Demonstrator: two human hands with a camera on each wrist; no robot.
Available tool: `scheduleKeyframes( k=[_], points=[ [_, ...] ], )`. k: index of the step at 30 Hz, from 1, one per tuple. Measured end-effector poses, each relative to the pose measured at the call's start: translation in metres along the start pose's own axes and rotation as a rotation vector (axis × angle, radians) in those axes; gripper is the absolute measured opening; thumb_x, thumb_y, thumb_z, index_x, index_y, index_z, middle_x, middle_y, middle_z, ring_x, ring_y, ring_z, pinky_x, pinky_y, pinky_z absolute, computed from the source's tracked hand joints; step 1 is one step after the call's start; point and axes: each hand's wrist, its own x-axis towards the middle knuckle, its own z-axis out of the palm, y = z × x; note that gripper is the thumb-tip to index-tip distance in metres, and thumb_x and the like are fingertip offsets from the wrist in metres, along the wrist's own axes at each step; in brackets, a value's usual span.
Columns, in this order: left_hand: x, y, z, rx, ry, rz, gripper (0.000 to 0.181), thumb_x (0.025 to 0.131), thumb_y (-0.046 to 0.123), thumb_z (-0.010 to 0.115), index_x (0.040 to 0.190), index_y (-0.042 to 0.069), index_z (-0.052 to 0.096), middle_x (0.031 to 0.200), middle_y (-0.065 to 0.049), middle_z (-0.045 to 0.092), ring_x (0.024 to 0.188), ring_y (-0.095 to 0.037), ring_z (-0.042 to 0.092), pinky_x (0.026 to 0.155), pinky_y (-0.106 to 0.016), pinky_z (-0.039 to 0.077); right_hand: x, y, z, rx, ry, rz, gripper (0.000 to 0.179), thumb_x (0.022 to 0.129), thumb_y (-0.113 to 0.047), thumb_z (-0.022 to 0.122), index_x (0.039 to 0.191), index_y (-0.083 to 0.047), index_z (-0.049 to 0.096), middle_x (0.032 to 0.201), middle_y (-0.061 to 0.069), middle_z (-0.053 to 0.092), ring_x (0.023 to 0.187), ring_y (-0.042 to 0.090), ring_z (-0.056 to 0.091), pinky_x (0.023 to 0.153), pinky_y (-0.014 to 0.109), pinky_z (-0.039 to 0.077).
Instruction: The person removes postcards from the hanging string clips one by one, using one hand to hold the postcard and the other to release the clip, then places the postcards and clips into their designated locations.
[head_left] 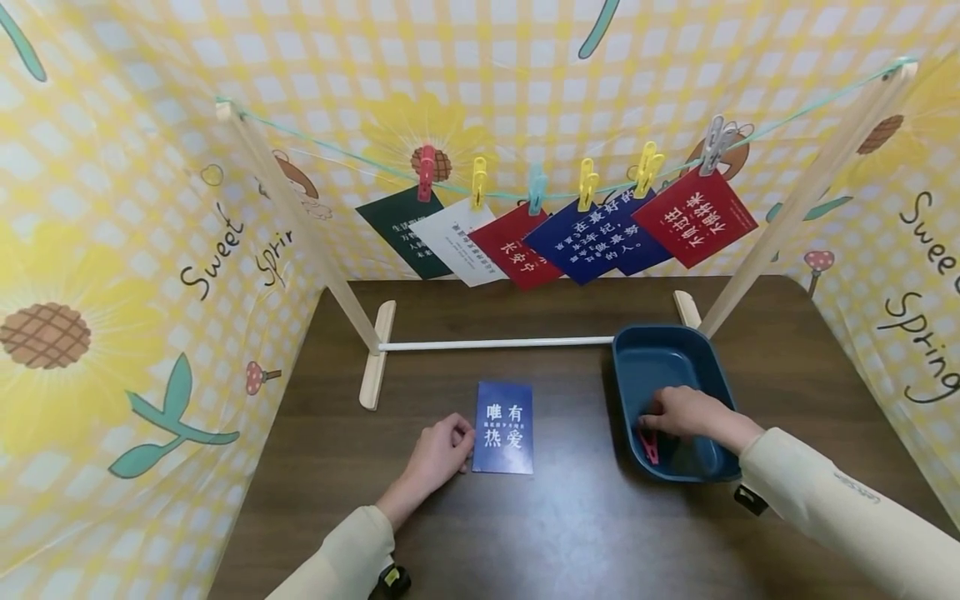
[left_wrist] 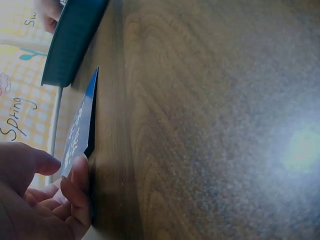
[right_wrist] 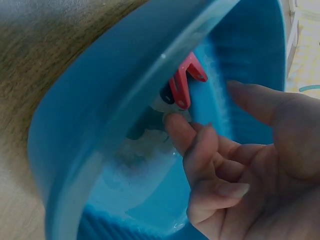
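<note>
Beside the left edge of a blue card [head_left: 503, 428] with white characters, my left hand [head_left: 438, 454] rests low over the table. In the left wrist view, the thumb and curled fingers [left_wrist: 79, 172] of that hand hold the card's near edge, and the card [left_wrist: 82, 120] slants away from them. My right hand [head_left: 688, 412] reaches down into a blue plastic basin [head_left: 675, 333]. A red clothespin [right_wrist: 186, 82] lies there just beyond its fingertips, and the thumb stands apart from the fingers with nothing between. Something small and dark shows against the clothespin.
A wooden stand with a left post [head_left: 300, 225] and right post [head_left: 806, 200] carries a green string [head_left: 322, 150]. Several cards hang from it by clothespins, including a red card [head_left: 693, 218] at the right. A white bar [head_left: 495, 342] joins the feet behind the blue card.
</note>
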Motion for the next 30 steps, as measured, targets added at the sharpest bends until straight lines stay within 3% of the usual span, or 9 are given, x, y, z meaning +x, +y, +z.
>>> scheduleKeyframes(
  k=[11, 18, 22, 30],
  points=[
    [0.001, 0.005, -0.005, 0.016, 0.007, 0.035, 0.010, 0.102, 0.012, 0.064, 0.096, 0.005, 0.068, 0.063, 0.000, 0.064, 0.048, -0.012, 0.062, 0.050, -0.030, 0.050, 0.000, -0.003, -0.005, -0.038, 0.085, -0.077, 0.027, 0.101, -0.031, 0.068, 0.093, -0.005, 0.068, 0.073, 0.001, 0.060, 0.064, 0.014, 0.056, 0.057, 0.030, 0.049],
    [0.003, 0.005, -0.007, 0.129, 0.065, 0.030, 0.010, 0.099, 0.017, 0.068, 0.093, 0.010, 0.071, 0.065, 0.005, 0.062, 0.054, -0.009, 0.056, 0.055, -0.030, 0.046, -0.001, -0.009, -0.011, -0.048, 0.106, -0.110, 0.028, 0.101, -0.031, 0.068, 0.094, -0.004, 0.069, 0.074, 0.000, 0.062, 0.066, 0.014, 0.057, 0.058, 0.031, 0.049],
    [0.001, 0.003, -0.008, 0.186, 0.089, 0.018, 0.010, 0.097, 0.021, 0.070, 0.092, 0.014, 0.072, 0.069, 0.007, 0.062, 0.059, -0.009, 0.054, 0.055, -0.031, 0.043, -0.003, -0.013, -0.012, -0.059, 0.116, -0.105, 0.030, 0.100, -0.032, 0.068, 0.097, -0.003, 0.070, 0.075, 0.001, 0.064, 0.067, 0.015, 0.058, 0.059, 0.032, 0.052],
    [-0.006, -0.001, -0.011, 0.170, 0.097, 0.011, 0.009, 0.098, 0.022, 0.070, 0.092, 0.016, 0.073, 0.068, 0.011, 0.063, 0.058, -0.009, 0.054, 0.056, -0.031, 0.044, -0.012, -0.020, -0.005, -0.076, 0.157, -0.045, 0.031, 0.101, -0.034, 0.068, 0.101, -0.003, 0.068, 0.074, 0.001, 0.062, 0.064, 0.016, 0.057, 0.057, 0.033, 0.052]
  ],
)
